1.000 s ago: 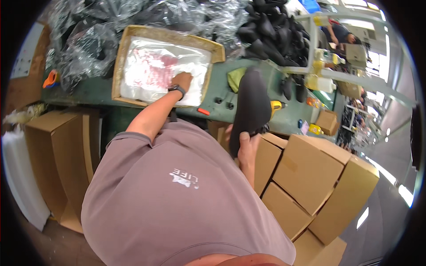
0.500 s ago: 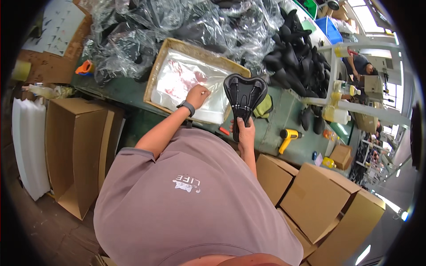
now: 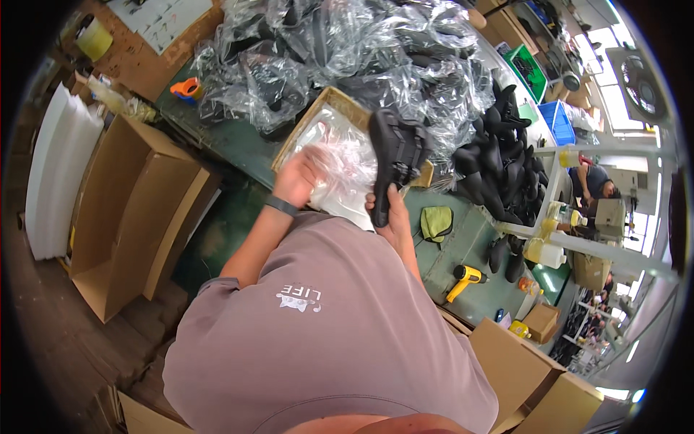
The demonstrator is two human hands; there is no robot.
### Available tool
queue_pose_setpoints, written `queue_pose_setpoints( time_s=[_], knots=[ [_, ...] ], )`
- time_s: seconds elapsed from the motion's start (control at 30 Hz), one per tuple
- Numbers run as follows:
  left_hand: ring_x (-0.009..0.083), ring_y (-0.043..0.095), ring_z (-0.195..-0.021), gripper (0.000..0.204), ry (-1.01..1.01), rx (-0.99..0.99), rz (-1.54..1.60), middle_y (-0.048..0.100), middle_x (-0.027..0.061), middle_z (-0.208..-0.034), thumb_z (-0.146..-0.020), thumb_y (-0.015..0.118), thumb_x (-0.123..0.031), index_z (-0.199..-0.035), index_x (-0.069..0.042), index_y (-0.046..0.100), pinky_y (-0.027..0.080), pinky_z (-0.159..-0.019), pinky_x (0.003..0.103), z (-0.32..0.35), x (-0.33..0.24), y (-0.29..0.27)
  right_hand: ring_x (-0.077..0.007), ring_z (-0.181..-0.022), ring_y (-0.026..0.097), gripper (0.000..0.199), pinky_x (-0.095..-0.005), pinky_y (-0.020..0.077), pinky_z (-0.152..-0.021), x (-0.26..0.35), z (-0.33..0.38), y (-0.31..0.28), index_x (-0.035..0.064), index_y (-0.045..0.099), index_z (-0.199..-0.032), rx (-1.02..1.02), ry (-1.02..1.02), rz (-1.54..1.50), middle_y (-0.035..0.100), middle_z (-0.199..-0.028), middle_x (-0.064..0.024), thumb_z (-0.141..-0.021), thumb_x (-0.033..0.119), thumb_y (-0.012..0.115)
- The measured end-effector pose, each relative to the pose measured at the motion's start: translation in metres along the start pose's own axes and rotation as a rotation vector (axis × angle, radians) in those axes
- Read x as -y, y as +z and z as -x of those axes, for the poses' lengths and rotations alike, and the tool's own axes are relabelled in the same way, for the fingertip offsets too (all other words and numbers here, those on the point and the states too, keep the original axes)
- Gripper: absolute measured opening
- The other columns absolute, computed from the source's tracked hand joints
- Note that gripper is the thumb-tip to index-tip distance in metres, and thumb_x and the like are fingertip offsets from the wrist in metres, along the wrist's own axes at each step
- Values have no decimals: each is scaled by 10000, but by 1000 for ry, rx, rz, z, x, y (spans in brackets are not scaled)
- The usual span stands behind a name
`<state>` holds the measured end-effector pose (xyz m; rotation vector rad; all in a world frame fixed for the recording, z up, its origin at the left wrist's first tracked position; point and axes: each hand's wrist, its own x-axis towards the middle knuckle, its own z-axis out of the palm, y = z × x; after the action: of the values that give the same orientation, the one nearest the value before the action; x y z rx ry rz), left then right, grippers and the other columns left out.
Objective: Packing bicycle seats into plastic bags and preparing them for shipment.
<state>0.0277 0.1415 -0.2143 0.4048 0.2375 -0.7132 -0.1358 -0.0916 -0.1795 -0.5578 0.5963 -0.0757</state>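
My right hand [image 3: 395,217] grips a black bicycle saddle [image 3: 394,145] by its narrow nose, its wide end pointing away from me and its underside turned to the right. Left of it, over a shallow cardboard tray [image 3: 345,103], my left hand [image 3: 298,177] is closed on a clear plastic bag [image 3: 338,160]. The bag is crumpled and partly lifted, and motion blurs it near the fingers. More flat clear bags lie beneath in the tray. Saddle and bag are apart, as far as this view shows.
Plastic-wrapped saddles [image 3: 347,50] are heaped behind the tray. Bare black saddles [image 3: 499,145] pile up at the right. A green-yellow cloth [image 3: 437,223] and a yellow heat gun [image 3: 465,282] lie on the green table [image 3: 452,253]. Cardboard boxes [image 3: 141,210] flank me; another person [image 3: 596,184] works far right.
My left hand has pulled a plastic bag up from the stack in the tray. My right hand has turned the saddle onto its side. The whole view has shifted.
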Motion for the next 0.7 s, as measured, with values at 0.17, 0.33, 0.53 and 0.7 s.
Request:
queue_pose_setpoints(
  time_s=[0.17, 0.33, 0.53, 0.7],
  knots=[
    [126, 742, -1019, 340, -63, -20, -391, 779, 25, -1103, -1160, 611, -227, -1410, -7, 680, 605, -856, 288, 9, -50, 17, -247, -872, 716, 466, -403, 611, -758, 22, 39, -3, 0, 602, -1328, 213, -176, 394, 735, -1119, -149, -1004, 239, 836],
    [61, 637, -766, 152, 379, -70, -885, 726, -34, -980, -1095, 703, -109, -1157, -70, 837, 516, -657, 249, -3, -3, 52, -244, -909, 725, 1168, -376, 592, -880, 26, 63, 50, 125, 270, -1759, -190, -396, 1517, 742, -1088, -109, -774, -34, 879],
    [253, 738, -1055, 225, -79, 969, -1109, 780, 118, -1143, -1016, 761, -132, -1212, -21, 766, 566, -932, 395, 56, 20, 120, -217, -1002, 734, 668, -369, 614, -840, 24, 37, -23, 36, 401, -1643, -375, -242, 446, 724, -1239, -108, -1066, 101, 733],
    [264, 597, -1450, 868, -368, 620, -696, 608, 203, -1574, -969, 851, -178, -1694, -9, 406, 504, -1149, 377, 30, 7, 103, -233, -1122, 720, 303, -412, 602, -950, 53, 31, 40, 22, 614, -1421, -404, -465, 480, 729, -1224, -90, -1121, 53, 579]
  ],
)
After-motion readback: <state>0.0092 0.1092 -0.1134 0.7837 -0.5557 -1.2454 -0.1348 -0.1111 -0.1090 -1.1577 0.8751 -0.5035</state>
